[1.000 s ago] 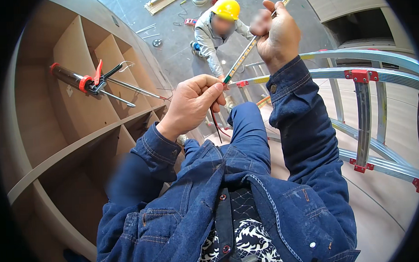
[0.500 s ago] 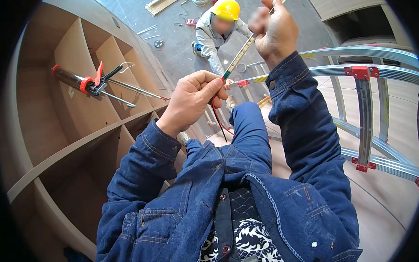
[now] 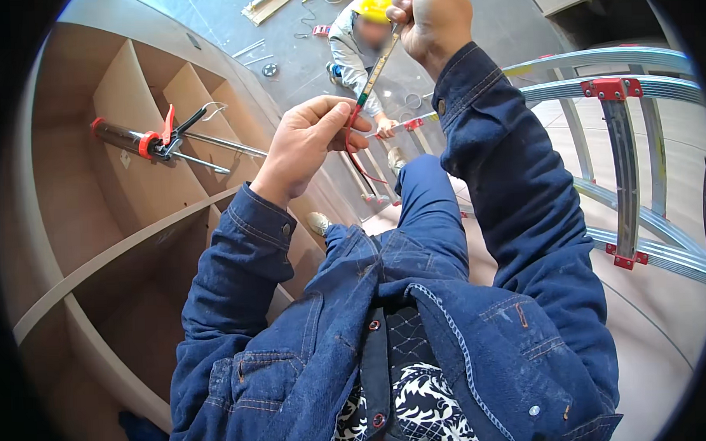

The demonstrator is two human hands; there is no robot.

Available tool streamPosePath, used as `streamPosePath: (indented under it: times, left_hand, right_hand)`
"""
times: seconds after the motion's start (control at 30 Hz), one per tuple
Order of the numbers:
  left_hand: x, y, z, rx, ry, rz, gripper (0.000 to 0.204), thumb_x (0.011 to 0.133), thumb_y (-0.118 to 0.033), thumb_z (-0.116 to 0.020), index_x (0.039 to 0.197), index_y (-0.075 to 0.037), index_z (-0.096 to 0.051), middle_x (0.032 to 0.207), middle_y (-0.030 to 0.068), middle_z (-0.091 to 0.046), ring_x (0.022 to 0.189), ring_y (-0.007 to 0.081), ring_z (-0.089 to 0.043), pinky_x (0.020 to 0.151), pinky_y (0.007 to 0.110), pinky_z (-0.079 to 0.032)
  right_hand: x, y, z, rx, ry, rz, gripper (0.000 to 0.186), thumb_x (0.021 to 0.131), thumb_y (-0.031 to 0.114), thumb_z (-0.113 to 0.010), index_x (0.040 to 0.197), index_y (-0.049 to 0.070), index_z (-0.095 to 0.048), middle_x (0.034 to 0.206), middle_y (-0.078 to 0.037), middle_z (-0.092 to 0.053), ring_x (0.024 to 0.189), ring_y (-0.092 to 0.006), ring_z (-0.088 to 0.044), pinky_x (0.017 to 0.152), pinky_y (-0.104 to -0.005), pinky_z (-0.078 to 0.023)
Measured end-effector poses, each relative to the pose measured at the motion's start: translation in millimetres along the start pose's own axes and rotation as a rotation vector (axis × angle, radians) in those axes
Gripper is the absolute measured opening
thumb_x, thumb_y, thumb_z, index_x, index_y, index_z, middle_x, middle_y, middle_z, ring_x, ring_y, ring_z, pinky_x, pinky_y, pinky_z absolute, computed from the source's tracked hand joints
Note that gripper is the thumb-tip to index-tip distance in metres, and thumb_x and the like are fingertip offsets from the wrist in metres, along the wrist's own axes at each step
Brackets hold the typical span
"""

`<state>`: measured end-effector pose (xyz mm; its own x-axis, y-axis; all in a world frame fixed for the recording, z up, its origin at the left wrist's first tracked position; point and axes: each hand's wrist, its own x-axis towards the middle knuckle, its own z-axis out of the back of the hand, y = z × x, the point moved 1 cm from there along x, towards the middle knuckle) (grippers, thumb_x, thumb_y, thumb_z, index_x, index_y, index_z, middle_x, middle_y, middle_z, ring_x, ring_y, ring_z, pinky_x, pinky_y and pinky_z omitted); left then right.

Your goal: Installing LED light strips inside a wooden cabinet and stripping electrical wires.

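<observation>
Between my two hands runs a narrow LED light strip [image 3: 378, 69] with yellowish segments, slanting up to the right. My left hand [image 3: 307, 140] pinches its lower end, at a dark green sleeve where thin red and black wires [image 3: 354, 164] come out and hang down. Higher up, my right hand [image 3: 439, 23] is closed in a fist around the strip, its knuckles near the top edge of the picture. Whatever part of the strip lies beyond that fist is hidden or out of view.
A caulking gun [image 3: 144, 142] lies in the wooden cabinet [image 3: 48, 297] at left. An aluminium ladder [image 3: 622, 172] with red joints stands at right. Below, a co-worker in a yellow helmet [image 3: 374, 3] has a hand [image 3: 386, 127] on a ladder rail. Tools and boards [image 3: 272, 5] lie on the floor.
My right hand has moved up and left and turned into a tighter fist. My left hand has shifted slightly left and up. The strip now stands steeper, and its stretch beyond the right hand no longer shows.
</observation>
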<state>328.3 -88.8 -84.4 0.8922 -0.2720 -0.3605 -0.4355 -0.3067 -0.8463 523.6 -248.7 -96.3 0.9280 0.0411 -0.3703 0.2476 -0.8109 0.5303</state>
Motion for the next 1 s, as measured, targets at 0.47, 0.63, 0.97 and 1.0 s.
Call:
streamPosePath:
  times: [0.47,0.63,0.97,1.0]
  left_hand:
    - [-4,6,13,-0.021,-0.03,-0.008,0.032,0.109,-0.023,-0.052,0.124,0.002,-0.064,0.104,0.0164,-0.073,0.088,0.0208,-0.072,0.086,0.03,-0.058]
    - [1,3,12,-0.033,0.012,-0.013,0.033,0.109,-0.023,-0.053,0.126,0.002,-0.064,0.106,0.0166,-0.073,0.092,0.021,-0.071,0.089,0.03,-0.057]
    - [12,-8,-12,0.039,0.044,0.051,0.022,0.107,-0.017,-0.054,0.117,0.001,-0.064,0.086,0.0079,-0.066,0.07,0.014,-0.061,0.069,0.024,-0.051]
    - [11,-6,-12,0.059,0.044,0.051,0.021,0.107,-0.016,-0.053,0.115,0.0,-0.064,0.084,0.0068,-0.064,0.068,0.0139,-0.06,0.067,0.023,-0.05]
  right_hand:
    - [-38,1,-21,-0.043,-0.029,-0.023,0.023,0.107,0.031,-0.047,0.107,0.008,-0.05,0.064,0.001,-0.041,0.044,-0.0088,-0.036,0.038,-0.0243,-0.026]
    - [-55,1,-20,-0.188,0.053,0.049,0.023,0.106,0.03,-0.05,0.105,0.008,-0.054,0.066,0.0,-0.047,0.046,-0.0084,-0.039,0.039,-0.0241,-0.03]
    - [-84,-12,-22,-0.314,0.106,0.018,0.015,0.103,0.024,-0.055,0.102,0.009,-0.058,0.066,0.0,-0.051,0.046,-0.0082,-0.042,0.041,-0.0246,-0.035]
    - [-84,-11,-18,-0.354,0.114,0.01,0.013,0.103,0.023,-0.056,0.102,0.009,-0.058,0.067,0.0,-0.052,0.047,-0.0082,-0.044,0.042,-0.0246,-0.037]
